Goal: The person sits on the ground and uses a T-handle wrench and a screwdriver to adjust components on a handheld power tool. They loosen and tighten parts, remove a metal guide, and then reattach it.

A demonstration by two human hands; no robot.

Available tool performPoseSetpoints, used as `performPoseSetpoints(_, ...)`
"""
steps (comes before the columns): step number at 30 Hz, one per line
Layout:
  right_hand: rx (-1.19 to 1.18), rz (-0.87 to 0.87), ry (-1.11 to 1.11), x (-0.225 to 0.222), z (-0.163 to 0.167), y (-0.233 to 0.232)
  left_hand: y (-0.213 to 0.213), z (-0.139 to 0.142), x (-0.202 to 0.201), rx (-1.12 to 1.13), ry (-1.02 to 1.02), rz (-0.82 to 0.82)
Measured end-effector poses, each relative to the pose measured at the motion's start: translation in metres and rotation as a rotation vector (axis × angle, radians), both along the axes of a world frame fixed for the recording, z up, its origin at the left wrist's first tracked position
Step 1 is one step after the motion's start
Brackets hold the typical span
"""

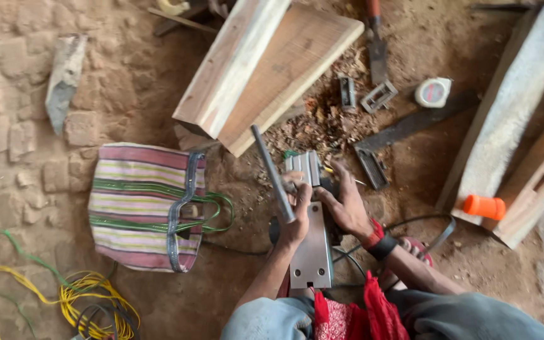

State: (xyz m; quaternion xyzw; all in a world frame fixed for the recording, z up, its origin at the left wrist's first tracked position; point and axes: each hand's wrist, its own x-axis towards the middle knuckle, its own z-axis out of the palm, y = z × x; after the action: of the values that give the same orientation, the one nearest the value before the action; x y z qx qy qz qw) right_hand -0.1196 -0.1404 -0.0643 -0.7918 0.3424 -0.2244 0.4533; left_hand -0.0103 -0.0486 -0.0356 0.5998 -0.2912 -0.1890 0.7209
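Observation:
My left hand (296,217) grips a long grey metal rod (271,170) that slants up and to the left. Under both hands lies a power planer with a flat silver metal base (313,249) and a ribbed grey front part (305,166). My right hand (346,203) rests on the right side of this tool, fingers spread over its dark middle; a red and black band is on that wrist. Red cloth (354,315) lies over my lap below the tool.
A striped cloth bag (140,204) lies to the left. Wooden planks (266,69) sit above, with wood shavings (328,123), small metal frames (379,96), a tape measure (433,92) and a chisel (376,44). Wood beams (517,107) and an orange cap (484,206) are at right. Yellow wires (83,299) lie lower left.

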Motion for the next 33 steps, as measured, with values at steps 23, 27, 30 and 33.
performPoseSetpoints(23,0.406,0.002,0.224,-0.005,-0.008,-0.006,-0.027,-0.01,0.064,-0.245,0.264,-0.396)
performPoseSetpoints(27,0.336,0.001,0.16,-0.006,-0.009,-0.005,-0.036,-0.012,0.037,-0.113,0.095,0.011)
performPoseSetpoints(30,0.363,-0.006,0.185,-0.007,-0.009,-0.007,-0.033,0.007,0.045,-0.032,0.101,-0.155)
performPoseSetpoints(33,0.396,-0.019,0.212,-0.007,-0.006,-0.01,-0.023,0.039,0.065,-0.115,0.13,-0.363)
